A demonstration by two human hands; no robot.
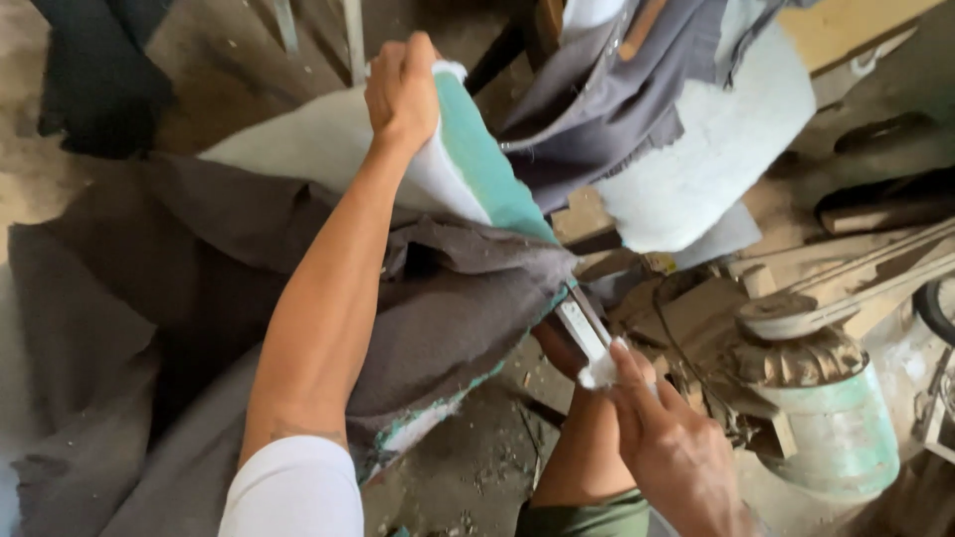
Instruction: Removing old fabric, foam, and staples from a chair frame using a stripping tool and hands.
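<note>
Left hand (401, 89) has a closed grip on the foam (468, 159) edge up top; right hand (676, 457) grips a blade (582, 328) cutting under the grey fabric (199, 288).

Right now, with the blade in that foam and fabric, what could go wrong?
The blade in the right hand sits close above the person's knee, so a slip could cut it. The left hand grips only the foam's top edge; the grey fabric may sag and drag the cut off line.
</note>
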